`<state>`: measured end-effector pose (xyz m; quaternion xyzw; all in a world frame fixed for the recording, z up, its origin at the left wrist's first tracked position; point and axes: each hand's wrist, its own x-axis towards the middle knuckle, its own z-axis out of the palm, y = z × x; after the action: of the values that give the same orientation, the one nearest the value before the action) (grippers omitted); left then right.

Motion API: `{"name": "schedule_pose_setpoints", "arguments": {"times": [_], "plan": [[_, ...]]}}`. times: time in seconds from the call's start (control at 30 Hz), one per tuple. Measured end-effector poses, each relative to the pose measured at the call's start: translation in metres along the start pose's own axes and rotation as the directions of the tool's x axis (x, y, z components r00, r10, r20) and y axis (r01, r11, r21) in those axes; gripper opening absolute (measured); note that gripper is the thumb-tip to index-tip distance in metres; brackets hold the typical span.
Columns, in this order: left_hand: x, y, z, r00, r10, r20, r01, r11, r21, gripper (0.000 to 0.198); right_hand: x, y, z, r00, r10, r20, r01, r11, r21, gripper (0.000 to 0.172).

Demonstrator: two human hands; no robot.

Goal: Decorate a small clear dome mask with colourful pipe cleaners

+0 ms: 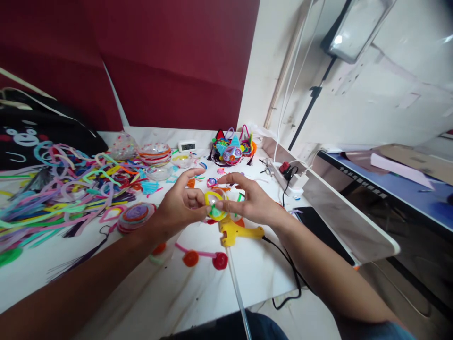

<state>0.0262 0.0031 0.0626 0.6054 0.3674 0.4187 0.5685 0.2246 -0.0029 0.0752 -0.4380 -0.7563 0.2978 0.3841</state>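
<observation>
1. Largest before us was the white tabletop (148, 297), with everything else in this list on or above it.
2. We had a pile of fuzzy coloured stems (95, 174) spread over its left side.
3. Our right hand (251, 200) reached in, index finger arched well away from the thumb; the thumb touched the right of a yellow-rimmed piece. Whether its other fingers gripped, we could not tell.
4. Our left hand (182, 200) pinched that piece's left edge between thumb and curled fingers, its index finger raised.
5. Just below lay a yellow glue gun (235, 231), a clear glue stick (235, 278) running from it toward us.
6. We held the yellow-rimmed piece (214, 211), with green at its middle, between both hands.
7. Smallest were an orange disc (191, 258) and a red disc (220, 260), left of the gun.
</observation>
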Motion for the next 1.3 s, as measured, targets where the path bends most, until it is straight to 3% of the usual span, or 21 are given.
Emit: {"name": "schedule_pose_setpoints", "arguments": {"times": [0.2,0.37,0.67,1.0,1.3], "plan": [[0.001,0.0,-0.002,0.997,-0.037,0.063,0.04,0.998,-0.045,0.09,0.015,0.002,-0.001,0.957,0.019,0.288,-0.109,0.948,0.3,0.046],[0.001,-0.002,-0.006,0.991,-0.074,0.108,0.083,0.993,-0.083,0.093,0.024,0.005,0.0,0.899,-0.016,0.438,-0.163,0.915,0.368,0.049],[0.002,-0.009,-0.009,0.991,-0.091,0.095,0.102,0.988,-0.114,0.086,0.026,0.009,0.011,0.911,-0.02,0.413,-0.172,0.889,0.424,0.047],[0.002,-0.008,-0.013,0.98,-0.108,0.169,0.133,0.98,-0.145,0.08,0.025,0.01,0.01,0.91,0.021,0.414,-0.234,0.851,0.47,0.049],[-0.001,-0.005,-0.006,0.989,-0.103,0.108,0.115,0.987,-0.111,0.082,0.023,0.012,0.011,0.918,0.013,0.395,-0.217,0.853,0.474,0.049]]}}
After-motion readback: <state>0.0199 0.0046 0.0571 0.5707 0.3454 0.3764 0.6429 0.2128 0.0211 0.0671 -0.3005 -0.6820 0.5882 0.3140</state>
